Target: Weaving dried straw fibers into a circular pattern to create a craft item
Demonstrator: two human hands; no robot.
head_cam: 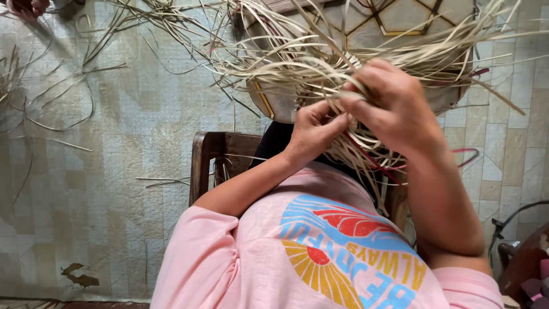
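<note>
One half-woven basket [320, 86], loose ends spread. Left hand [313, 130] fingers pinch one strip [334, 111]; right hand [389, 103] fingers curl around strips.

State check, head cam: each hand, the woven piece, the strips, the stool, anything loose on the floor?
Left hand: closed, pinching pale strips.
Right hand: curled over the strips, gripping them.
Strips: loose ends fanned out, unwoven.
Woven piece: partly woven, held up under the strips.
Red strips: hanging below the right hand.
Stool: upright, partly hidden.
Floor strips: scattered, lying flat.
</note>
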